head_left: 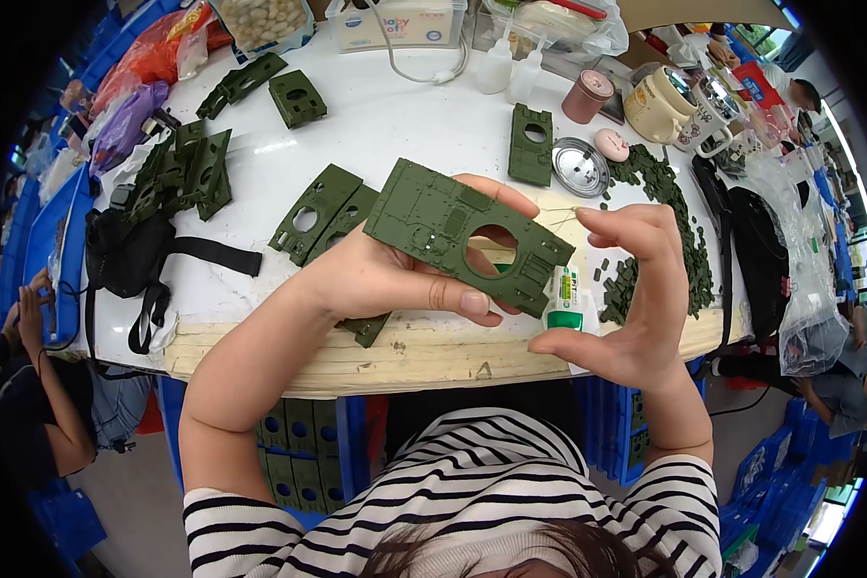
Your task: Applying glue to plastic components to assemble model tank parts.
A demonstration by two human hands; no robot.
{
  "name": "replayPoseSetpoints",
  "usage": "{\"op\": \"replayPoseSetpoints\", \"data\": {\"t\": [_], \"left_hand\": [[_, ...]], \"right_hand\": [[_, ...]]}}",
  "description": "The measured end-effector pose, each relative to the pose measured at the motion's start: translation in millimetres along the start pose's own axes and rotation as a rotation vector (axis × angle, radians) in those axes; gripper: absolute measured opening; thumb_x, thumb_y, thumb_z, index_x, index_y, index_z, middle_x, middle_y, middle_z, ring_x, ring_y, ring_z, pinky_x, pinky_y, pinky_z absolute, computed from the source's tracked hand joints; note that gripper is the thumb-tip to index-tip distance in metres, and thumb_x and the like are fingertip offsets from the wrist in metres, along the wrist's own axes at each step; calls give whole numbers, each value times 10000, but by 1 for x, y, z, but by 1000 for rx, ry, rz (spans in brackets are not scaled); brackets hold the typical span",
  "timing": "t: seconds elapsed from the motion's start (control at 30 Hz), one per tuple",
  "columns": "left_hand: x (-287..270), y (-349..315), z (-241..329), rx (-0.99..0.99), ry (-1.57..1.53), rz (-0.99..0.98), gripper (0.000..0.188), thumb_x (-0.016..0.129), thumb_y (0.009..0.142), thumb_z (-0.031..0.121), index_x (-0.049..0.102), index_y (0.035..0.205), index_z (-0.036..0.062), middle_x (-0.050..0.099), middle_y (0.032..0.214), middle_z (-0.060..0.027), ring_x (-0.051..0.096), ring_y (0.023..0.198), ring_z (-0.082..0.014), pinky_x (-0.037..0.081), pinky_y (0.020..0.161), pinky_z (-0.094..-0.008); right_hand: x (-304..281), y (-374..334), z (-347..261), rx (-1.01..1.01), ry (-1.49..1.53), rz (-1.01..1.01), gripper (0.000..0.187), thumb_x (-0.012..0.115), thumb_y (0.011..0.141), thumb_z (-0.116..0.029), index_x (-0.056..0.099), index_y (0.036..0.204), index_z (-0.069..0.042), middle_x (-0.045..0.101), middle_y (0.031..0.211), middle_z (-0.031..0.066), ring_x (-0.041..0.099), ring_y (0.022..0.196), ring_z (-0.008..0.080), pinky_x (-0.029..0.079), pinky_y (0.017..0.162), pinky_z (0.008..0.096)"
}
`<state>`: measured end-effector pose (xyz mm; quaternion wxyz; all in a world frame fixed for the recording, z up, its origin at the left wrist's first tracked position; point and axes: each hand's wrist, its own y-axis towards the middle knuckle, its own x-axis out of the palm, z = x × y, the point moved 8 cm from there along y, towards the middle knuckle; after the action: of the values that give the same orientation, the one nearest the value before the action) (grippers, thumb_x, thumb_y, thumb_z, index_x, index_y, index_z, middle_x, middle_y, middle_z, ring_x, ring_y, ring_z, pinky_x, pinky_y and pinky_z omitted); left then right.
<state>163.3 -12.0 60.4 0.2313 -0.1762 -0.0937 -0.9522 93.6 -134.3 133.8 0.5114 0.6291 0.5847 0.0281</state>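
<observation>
My left hand point(376, 279) grips a dark green plastic model tank hull top point(433, 226), tilted, thumb on the near edge and fingers behind. A large round hole opens in the hull. Just right of it, my right hand point(636, 289) is curved with thumb and fingers wide apart, nothing seen between them. Behind the hull's right end stands a small white and green bottle point(564, 310), partly covered. Thin wire-like pieces point(554, 218) lie by the right fingertips; their kind is unclear. More green hull tops point(320, 207) lie left of and under my left hand.
Many small green parts point(655, 250) are heaped at the right, near a round metal lid point(581, 167), a pink tin point(588, 96) and mugs point(660, 104). A black bag with straps point(130, 250) lies at the left. Blue crates point(294, 453) with hulls stand below the table edge point(250, 361).
</observation>
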Motion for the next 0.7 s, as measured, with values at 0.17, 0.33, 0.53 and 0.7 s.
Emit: {"op": "replayPoseSetpoints", "data": {"t": [0.17, 0.33, 0.53, 0.7], "left_hand": [[-3, 2, 4, 52, 60, -86, 799, 763, 686, 67, 312, 1334, -59, 509, 1212, -185, 563, 1084, -266, 568, 805, -388], [-2, 4, 3, 72, -54, -40, 811, 699, 796, 244, 231, 1390, -49, 525, 1208, -197, 559, 1096, -265, 560, 812, -374], [-18, -1, 3, 68, -37, 191, 474, 471, 957, 289, 366, 1321, 4, 548, 1197, -161, 575, 1075, -229, 527, 874, -392], [-31, -22, 11, 131, -236, 330, 355, 470, 962, 266, 470, 1223, 25, 597, 1119, -83, 599, 1011, -148, 513, 868, -330]], "right_hand": [[15, -6, -5, -30, -157, -26, 611, 853, 530, -215, 580, 1044, -25, 546, 868, 75, 496, 777, 225, 403, 682, 321], [15, -13, -7, 2, -177, 152, 527, 813, 551, -136, 572, 1006, -22, 539, 829, 82, 499, 760, 243, 400, 670, 345], [22, -16, -3, 44, -314, 221, 491, 801, 577, -160, 566, 980, -3, 528, 827, 80, 491, 772, 252, 402, 685, 359], [40, -6, -18, -44, -387, 125, 585, 832, 599, -271, 573, 1049, -1, 546, 863, 78, 489, 798, 252, 394, 741, 355]]}}
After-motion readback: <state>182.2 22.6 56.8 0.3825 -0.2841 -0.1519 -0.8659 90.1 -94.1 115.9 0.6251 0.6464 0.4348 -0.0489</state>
